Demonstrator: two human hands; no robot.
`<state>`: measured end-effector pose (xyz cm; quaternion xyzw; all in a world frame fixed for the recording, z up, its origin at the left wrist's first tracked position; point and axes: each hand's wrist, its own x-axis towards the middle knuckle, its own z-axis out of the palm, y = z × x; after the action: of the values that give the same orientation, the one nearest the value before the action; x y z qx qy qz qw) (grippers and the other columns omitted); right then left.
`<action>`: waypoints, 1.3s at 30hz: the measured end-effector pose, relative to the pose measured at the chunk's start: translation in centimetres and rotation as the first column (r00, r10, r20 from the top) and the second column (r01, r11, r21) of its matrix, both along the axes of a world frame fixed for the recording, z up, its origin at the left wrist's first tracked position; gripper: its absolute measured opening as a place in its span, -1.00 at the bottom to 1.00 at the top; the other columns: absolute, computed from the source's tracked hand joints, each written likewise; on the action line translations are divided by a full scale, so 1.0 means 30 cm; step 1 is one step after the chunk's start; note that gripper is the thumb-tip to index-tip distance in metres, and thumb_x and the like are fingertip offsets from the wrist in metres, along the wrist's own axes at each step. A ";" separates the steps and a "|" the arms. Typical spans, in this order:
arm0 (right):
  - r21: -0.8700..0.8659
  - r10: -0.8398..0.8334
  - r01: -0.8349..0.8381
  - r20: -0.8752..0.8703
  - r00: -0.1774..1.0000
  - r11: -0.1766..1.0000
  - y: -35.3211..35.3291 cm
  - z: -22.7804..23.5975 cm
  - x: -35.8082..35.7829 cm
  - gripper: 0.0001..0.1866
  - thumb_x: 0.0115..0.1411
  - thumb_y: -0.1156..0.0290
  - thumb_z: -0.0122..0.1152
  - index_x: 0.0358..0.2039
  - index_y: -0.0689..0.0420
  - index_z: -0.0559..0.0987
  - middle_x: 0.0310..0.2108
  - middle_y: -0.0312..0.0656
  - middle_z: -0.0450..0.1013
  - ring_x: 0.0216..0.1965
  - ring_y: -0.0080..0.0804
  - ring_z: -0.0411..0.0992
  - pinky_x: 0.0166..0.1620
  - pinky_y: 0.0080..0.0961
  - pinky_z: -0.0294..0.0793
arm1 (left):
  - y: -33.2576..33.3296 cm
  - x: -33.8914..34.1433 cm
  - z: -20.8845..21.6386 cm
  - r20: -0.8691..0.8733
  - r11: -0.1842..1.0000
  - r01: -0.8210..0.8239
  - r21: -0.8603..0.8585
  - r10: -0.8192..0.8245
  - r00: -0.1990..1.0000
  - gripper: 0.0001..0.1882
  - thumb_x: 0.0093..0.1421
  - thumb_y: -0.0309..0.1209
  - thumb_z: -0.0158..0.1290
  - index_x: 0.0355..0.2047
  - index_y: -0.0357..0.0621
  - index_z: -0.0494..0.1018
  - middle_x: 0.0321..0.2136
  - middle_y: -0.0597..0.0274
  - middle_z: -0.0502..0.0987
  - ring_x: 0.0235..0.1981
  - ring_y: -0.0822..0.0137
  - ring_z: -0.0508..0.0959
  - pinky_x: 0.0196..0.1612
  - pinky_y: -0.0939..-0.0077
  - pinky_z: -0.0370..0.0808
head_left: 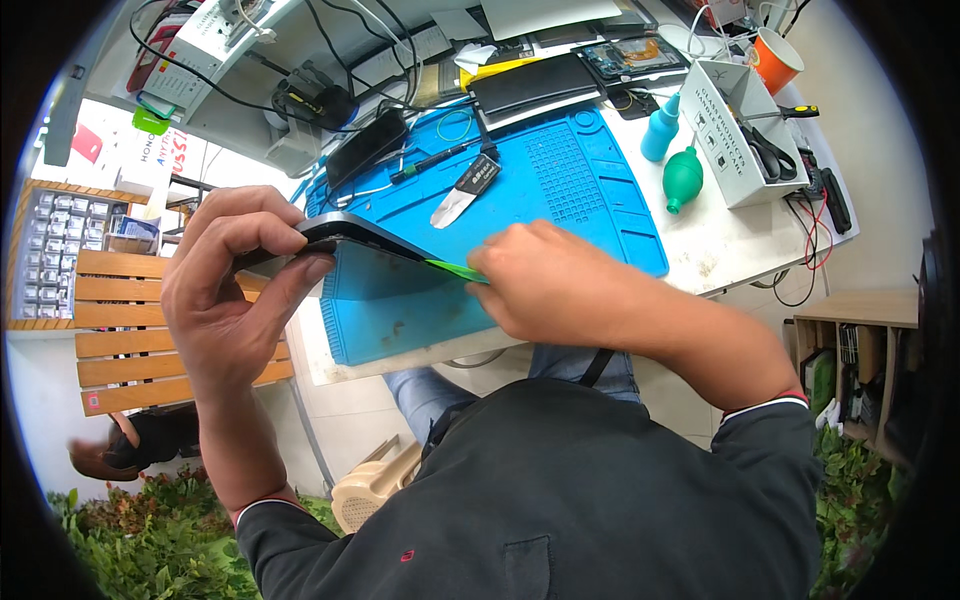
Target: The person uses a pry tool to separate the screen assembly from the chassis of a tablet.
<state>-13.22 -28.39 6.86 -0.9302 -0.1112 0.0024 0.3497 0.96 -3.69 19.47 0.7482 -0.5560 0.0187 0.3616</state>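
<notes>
My left hand (230, 290) is closed on a black phone (370, 236), pinching one end between thumb and fingers. The phone is held up over the blue work mat (400, 290), nearly edge-on to me. Between the fingers of my right hand (545, 280) is a thin green pry pick (455, 270); its tip meets the phone's right end. How far it reaches in cannot be made out. Beyond my hands, a flat metal pry blade with a black grip (468, 188) lies on the mat. A pen-like tool (435, 161) and another black phone (367, 148) lie farther back.
A dark tablet-like panel (535, 88) and an opened device (632, 58) lie at the back. Blue bottle (661, 128), green air blower (684, 180), white box with scissors (728, 125) and orange cup (776, 60) stand right. Another person (135, 440) is at lower left.
</notes>
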 end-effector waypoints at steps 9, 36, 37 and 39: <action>0.099 -0.106 0.088 0.197 0.975 0.991 0.044 -0.076 -0.031 -0.84 0.24 0.50 0.27 -0.44 0.33 0.67 -0.45 0.23 0.62 -0.41 0.26 0.65 -0.27 0.03 0.69 | -0.005 0.003 -0.005 0.057 0.999 -0.032 -0.041 0.034 0.998 -0.70 0.07 -0.71 0.49 -0.23 -0.28 0.63 -0.10 0.09 0.65 -0.12 0.39 0.65 -0.08 0.50 0.67; -0.088 -0.100 0.102 0.029 0.995 0.991 0.072 -0.065 -0.080 -0.84 0.18 0.52 0.29 -0.42 0.36 0.73 -0.47 0.25 0.63 -0.43 0.22 0.69 -0.31 -0.02 0.71 | 0.007 0.008 0.006 0.047 1.000 -0.015 0.022 0.014 0.999 -0.72 0.15 -0.67 0.47 -0.20 -0.28 0.59 -0.07 0.06 0.59 -0.05 0.36 0.61 0.00 0.48 0.62; -0.084 -0.090 0.089 -0.007 0.996 0.993 0.063 -0.056 -0.072 -0.83 0.18 0.51 0.29 -0.44 0.37 0.73 -0.47 0.26 0.63 -0.43 0.23 0.68 -0.31 -0.01 0.71 | 0.006 0.008 0.005 0.044 1.000 -0.013 0.019 0.012 0.999 -0.71 0.15 -0.67 0.47 -0.20 -0.28 0.59 -0.07 0.06 0.59 -0.05 0.36 0.61 0.00 0.48 0.62; -0.086 -0.066 0.061 -0.052 0.996 0.994 0.045 -0.043 -0.052 -0.80 0.18 0.50 0.28 -0.45 0.38 0.74 -0.47 0.28 0.62 -0.42 0.26 0.68 -0.28 0.00 0.71 | 0.004 0.007 0.003 0.038 1.000 -0.011 0.012 0.010 0.999 -0.71 0.15 -0.67 0.47 -0.19 -0.28 0.60 -0.06 0.06 0.59 -0.05 0.36 0.61 0.00 0.48 0.62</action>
<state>-14.77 -27.05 5.56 -0.9468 -0.0717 0.0215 0.3130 1.18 -3.57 19.55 0.7528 -0.5589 0.0314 0.3464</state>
